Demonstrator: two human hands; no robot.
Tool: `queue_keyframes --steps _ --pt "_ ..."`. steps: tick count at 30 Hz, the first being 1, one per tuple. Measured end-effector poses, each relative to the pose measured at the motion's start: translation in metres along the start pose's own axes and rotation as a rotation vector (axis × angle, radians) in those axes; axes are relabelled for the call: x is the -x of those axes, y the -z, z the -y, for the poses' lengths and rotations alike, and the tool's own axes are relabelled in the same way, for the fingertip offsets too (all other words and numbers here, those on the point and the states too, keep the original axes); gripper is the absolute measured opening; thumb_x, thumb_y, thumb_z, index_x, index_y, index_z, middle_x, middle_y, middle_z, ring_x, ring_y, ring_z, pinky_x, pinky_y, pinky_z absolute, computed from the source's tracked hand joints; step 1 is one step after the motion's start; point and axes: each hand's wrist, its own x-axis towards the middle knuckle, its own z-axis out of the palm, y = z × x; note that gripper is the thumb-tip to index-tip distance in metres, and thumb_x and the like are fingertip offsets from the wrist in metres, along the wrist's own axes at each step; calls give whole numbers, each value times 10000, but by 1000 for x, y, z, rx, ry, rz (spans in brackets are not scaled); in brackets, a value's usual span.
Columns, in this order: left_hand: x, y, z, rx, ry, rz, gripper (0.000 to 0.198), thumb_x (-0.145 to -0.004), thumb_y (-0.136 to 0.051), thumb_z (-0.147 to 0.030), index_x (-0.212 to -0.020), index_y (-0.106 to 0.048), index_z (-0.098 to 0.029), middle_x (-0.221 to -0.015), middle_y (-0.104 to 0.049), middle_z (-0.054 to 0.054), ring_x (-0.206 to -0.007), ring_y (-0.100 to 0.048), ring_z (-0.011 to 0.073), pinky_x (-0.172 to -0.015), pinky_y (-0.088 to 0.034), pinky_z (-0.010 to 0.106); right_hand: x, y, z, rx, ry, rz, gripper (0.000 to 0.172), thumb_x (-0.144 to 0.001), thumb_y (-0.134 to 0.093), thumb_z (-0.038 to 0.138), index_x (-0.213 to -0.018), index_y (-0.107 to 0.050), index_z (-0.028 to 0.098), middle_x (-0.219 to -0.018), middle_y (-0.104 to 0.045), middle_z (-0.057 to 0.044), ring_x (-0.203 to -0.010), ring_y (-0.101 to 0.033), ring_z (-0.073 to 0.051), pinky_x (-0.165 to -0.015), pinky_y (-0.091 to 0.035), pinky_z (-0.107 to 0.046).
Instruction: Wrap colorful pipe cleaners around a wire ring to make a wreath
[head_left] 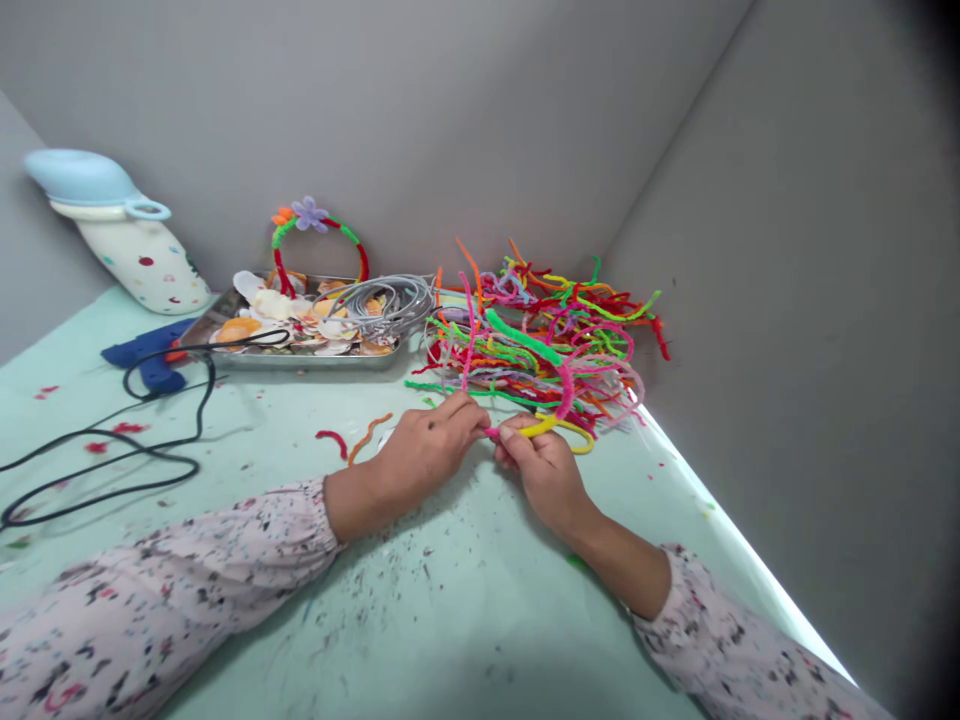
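Note:
Both my hands meet over the table. My left hand [431,445] is closed, pinching a pink pipe cleaner [469,345] whose free end stands up above the fingers. A short pink stretch shows between the two hands. My right hand [546,472] is closed on a curved band wrapped in pipe cleaner [565,390]; yellow, pink and green sections arch up and back to the left. Beside the right fingers is a yellow loop [581,438]; whether it belongs to the band, I cannot tell.
A pile of coloured pipe cleaners [525,350] lies behind my hands. A metal tray [330,362] holds scraps, coiled grey wire [397,305] and a flowered headband [360,245]. Left are a blue glue gun [157,355], its black cord [199,425] and a bottle [142,260]. Walls rise behind and right.

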Motion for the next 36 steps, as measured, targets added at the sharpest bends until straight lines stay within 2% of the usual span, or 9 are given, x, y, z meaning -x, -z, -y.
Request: queue_keyframes --steps 6,11,16,21,24,29,31,33,36 --pt "-1 -1 0 57 61 20 129 -933 -476 -217 -945 -599 -179 -917 -642 25 -828 -626 140 -691 -472 233 1 -1 3 91 59 -5 273 -909 -481 283 -659 -563 209 -688 -545 -5 -685 -518 -171 -670 -393 -294" --pt "-3 1 -2 109 130 63 139 -930 -474 -217 -942 -605 -172 -912 -641 37 -849 -623 151 -721 -473 246 2 -1 2 174 113 -11 229 -919 -466 298 -732 -565 212 -670 -532 7 -656 -513 -167 -647 -386 -287" --pt "-4 4 -5 124 201 113 130 -924 -481 -211 -950 -607 -191 -926 -636 33 -853 -621 151 -709 -463 237 2 -1 2 304 175 -1 236 -922 -453 311 -772 -595 196 -721 -594 -12 -692 -555 -176 -667 -390 -289" --pt "-5 2 -4 101 216 90 123 -916 -489 -205 -918 -611 -190 -878 -637 26 -815 -623 159 -687 -470 244 3 -1 5 361 180 -17 233 -914 -466 323 -792 -618 195 -720 -610 -25 -706 -562 -187 -690 -394 -301" --pt "-4 1 -4 114 171 46 136 -924 -474 -210 -948 -606 -189 -933 -638 34 -842 -631 150 -715 -493 242 1 -1 5 261 124 -27 265 -908 -474 344 -730 -601 196 -689 -586 -11 -664 -543 -168 -652 -395 -287" --pt "-1 2 -8 139 -14 -74 259 -929 -452 -190 -1169 -547 -211 -1152 -630 53 -954 -642 137 -722 -531 224 -7 -1 3 -93 -171 -105 335 -844 -539 390 -591 -586 175 -571 -553 2 -530 -486 -126 -532 -381 -251" --pt "0 3 -9 168 -89 -134 306 -921 -460 -172 -1218 -521 -206 -1225 -608 67 -1025 -626 139 -770 -534 230 -10 0 0 -193 -241 -124 339 -824 -558 387 -569 -598 168 -517 -538 5 -491 -470 -114 -499 -373 -239" --pt "0 4 -10 216 -125 -173 290 -911 -475 -160 -1192 -541 -196 -1214 -613 74 -1061 -609 145 -819 -524 242 -13 2 -4 -309 -247 -150 304 -813 -576 365 -584 -608 166 -511 -543 9 -466 -459 -101 -467 -361 -223" --pt "-1 4 -10 305 -82 -156 195 -904 -493 -168 -1071 -593 -183 -1024 -655 61 -929 -623 138 -756 -513 236 -16 4 -8 -524 -253 -206 212 -788 -609 324 -649 -634 166 -546 -574 6 -467 -471 -91 -429 -342 -200"
